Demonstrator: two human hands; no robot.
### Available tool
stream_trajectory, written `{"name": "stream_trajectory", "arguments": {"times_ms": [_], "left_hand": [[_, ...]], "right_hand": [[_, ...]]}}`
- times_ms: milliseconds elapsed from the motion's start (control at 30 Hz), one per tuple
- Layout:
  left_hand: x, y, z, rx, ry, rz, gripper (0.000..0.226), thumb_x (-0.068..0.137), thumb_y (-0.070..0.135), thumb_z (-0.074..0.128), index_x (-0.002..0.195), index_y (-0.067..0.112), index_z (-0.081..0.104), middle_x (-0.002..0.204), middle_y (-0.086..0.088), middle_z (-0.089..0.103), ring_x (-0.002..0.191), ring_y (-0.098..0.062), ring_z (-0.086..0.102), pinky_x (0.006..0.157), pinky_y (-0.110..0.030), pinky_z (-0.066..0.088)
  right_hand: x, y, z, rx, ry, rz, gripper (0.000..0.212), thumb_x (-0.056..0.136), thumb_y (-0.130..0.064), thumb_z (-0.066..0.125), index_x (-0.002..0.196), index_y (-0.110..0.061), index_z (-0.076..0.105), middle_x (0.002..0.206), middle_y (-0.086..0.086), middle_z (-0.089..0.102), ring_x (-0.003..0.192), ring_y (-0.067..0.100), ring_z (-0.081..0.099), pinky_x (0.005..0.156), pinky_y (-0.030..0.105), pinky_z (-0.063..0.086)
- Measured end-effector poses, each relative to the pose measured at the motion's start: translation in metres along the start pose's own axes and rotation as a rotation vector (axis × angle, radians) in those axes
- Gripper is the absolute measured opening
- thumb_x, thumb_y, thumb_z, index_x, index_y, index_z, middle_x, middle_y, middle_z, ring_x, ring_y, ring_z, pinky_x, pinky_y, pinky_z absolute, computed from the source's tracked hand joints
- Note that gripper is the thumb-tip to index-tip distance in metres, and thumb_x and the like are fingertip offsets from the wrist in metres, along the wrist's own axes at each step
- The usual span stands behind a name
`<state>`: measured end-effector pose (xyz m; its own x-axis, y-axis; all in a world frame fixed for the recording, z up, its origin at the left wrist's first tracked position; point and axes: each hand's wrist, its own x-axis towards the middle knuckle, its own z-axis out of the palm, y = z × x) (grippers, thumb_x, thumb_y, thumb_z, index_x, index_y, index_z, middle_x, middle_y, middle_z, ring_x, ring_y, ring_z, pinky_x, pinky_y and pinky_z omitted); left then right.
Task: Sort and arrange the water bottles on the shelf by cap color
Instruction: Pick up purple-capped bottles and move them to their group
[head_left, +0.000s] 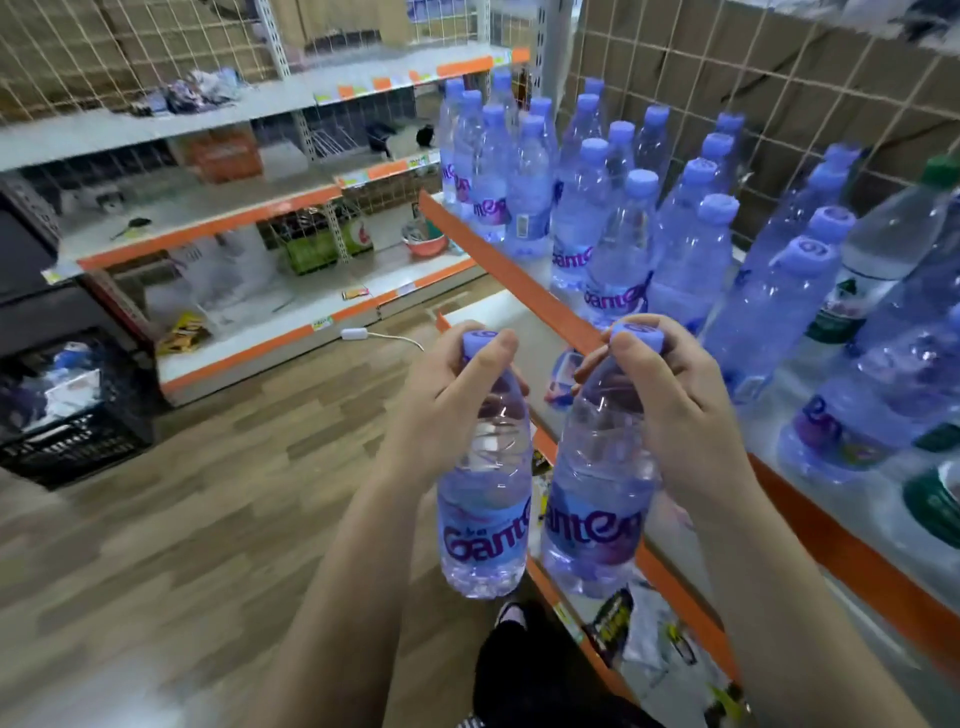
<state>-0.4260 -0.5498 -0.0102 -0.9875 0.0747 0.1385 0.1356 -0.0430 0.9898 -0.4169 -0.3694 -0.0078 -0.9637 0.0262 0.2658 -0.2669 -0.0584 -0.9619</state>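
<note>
Far-left shelving (218, 223): white boards with orange edge strips, backed by wire mesh; scattered small goods on them, too blurred to identify.
Black crate (67, 436): on the wood-pattern floor (208, 493) at near left, holding mixed items I cannot make out.
My left hand (447, 395): closed around the neck and shoulder of the left bottle (485, 499), thumb pressed against its purple cap (480, 340). The bottle hangs upright over the floor, clear of any shelf.
Left bottle: clear plastic, filled with water, blue and purple label.
My right hand (680, 410): closed around the neck of the right bottle (597, 499), thumb set on its purple cap (638, 332). The bottle hangs upright just beside the left bottle, over the orange edge of the right-hand shelf (519, 280).
Right bottle: same make and label as the left bottle.
Purple-capped bottles on shelf (618, 244): a dense group standing upright on the right-hand shelf, running from the far end toward me in several rows.
Green-capped bottle (893, 239): upright at the right of the shelf, just beside the purple-capped ones; green label. More green shows at the frame's right edge, cut off.
Lower shelf (649, 639): beneath my right hand, holding loose packets.
</note>
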Motion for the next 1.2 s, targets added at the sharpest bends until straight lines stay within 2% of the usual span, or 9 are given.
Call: {"name": "stream_trajectory", "arguments": {"times_ms": [167, 233, 433, 667, 800, 833, 967, 1067, 1200], "left_hand": [[0.105, 0.011, -0.02, 0.028, -0.02, 0.056, 0.032, 0.085, 0.047, 0.059, 0.083, 0.015, 0.057, 0.069, -0.005, 0.069, 0.064, -0.023, 0.067, 0.062, -0.035, 0.053], [0.141, 0.014, -0.025, -0.001, -0.034, 0.073, 0.031, 0.089, 0.042, 0.058, 0.087, 0.011, 0.056, 0.069, -0.004, 0.069, 0.063, -0.022, 0.067, 0.059, -0.029, 0.054], [0.245, 0.028, -0.046, -0.05, -0.09, 0.148, 0.025, 0.091, 0.035, 0.056, 0.084, 0.012, 0.053, 0.061, 0.001, 0.065, 0.054, -0.019, 0.063, 0.053, -0.027, 0.053], [0.376, 0.06, -0.071, -0.146, -0.259, 0.247, 0.025, 0.099, 0.024, 0.054, 0.08, 0.009, 0.054, 0.064, -0.009, 0.065, 0.056, -0.025, 0.061, 0.055, -0.029, 0.053], [0.452, 0.091, -0.089, -0.162, -0.373, 0.307, 0.026, 0.101, 0.023, 0.052, 0.078, 0.011, 0.054, 0.067, -0.014, 0.064, 0.061, -0.029, 0.058, 0.055, -0.029, 0.051], [0.47, 0.1, -0.093, -0.179, -0.404, 0.318, 0.026, 0.101, 0.023, 0.052, 0.079, 0.01, 0.054, 0.068, -0.015, 0.063, 0.06, -0.028, 0.058, 0.053, -0.028, 0.05], [0.54, 0.127, -0.098, -0.19, -0.546, 0.36, 0.029, 0.101, 0.027, 0.052, 0.078, 0.01, 0.055, 0.063, -0.009, 0.065, 0.051, -0.019, 0.061, 0.049, -0.025, 0.051], [0.589, 0.138, -0.09, -0.172, -0.609, 0.392, 0.028, 0.101, 0.028, 0.051, 0.079, 0.012, 0.053, 0.06, -0.004, 0.064, 0.051, -0.018, 0.061, 0.049, -0.025, 0.049], [0.645, 0.134, -0.07, -0.213, -0.652, 0.417, 0.027, 0.102, 0.027, 0.051, 0.082, 0.008, 0.052, 0.064, -0.009, 0.063, 0.048, -0.017, 0.061, 0.047, -0.025, 0.047]], "right_hand": [[0.105, 0.004, 0.015, 0.004, 0.004, -0.059, 0.014, 0.092, -0.034, 0.056, 0.091, -0.02, 0.057, 0.075, 0.011, 0.067, 0.067, 0.023, 0.062, 0.064, 0.035, 0.052], [0.142, 0.004, 0.022, 0.002, 0.01, -0.069, 0.014, 0.092, -0.033, 0.056, 0.091, -0.019, 0.056, 0.075, 0.016, 0.064, 0.067, 0.025, 0.06, 0.064, 0.035, 0.051], [0.24, -0.004, 0.041, -0.055, 0.103, -0.15, 0.014, 0.093, -0.029, 0.053, 0.089, -0.016, 0.056, 0.073, 0.009, 0.068, 0.061, 0.016, 0.065, 0.057, 0.021, 0.05], [0.355, -0.023, 0.07, -0.141, 0.257, -0.243, 0.018, 0.091, -0.031, 0.055, 0.087, -0.014, 0.057, 0.068, 0.007, 0.069, 0.058, 0.023, 0.065, 0.056, 0.028, 0.053], [0.415, -0.04, 0.084, -0.21, 0.431, -0.249, 0.022, 0.085, -0.038, 0.06, 0.081, -0.016, 0.059, 0.08, 0.022, 0.066, 0.069, 0.033, 0.063, 0.07, 0.057, 0.054], [0.428, -0.046, 0.087, -0.218, 0.468, -0.251, 0.021, 0.086, -0.037, 0.06, 0.081, -0.016, 0.059, 0.08, 0.021, 0.066, 0.068, 0.033, 0.063, 0.069, 0.057, 0.054], [0.473, -0.068, 0.093, -0.214, 0.593, -0.307, 0.016, 0.089, -0.031, 0.057, 0.09, -0.016, 0.056, 0.073, 0.009, 0.063, 0.057, 0.022, 0.066, 0.052, 0.036, 0.054], [0.503, -0.08, 0.092, -0.273, 0.654, -0.355, 0.021, 0.093, -0.029, 0.053, 0.095, -0.008, 0.052, 0.078, 0.012, 0.061, 0.063, 0.028, 0.065, 0.058, 0.043, 0.058], [0.54, -0.077, 0.081, -0.456, 0.747, -0.401, 0.014, 0.099, -0.025, 0.051, 0.089, -0.016, 0.049, 0.077, 0.007, 0.061, 0.066, 0.023, 0.063, 0.062, 0.04, 0.055]]}}
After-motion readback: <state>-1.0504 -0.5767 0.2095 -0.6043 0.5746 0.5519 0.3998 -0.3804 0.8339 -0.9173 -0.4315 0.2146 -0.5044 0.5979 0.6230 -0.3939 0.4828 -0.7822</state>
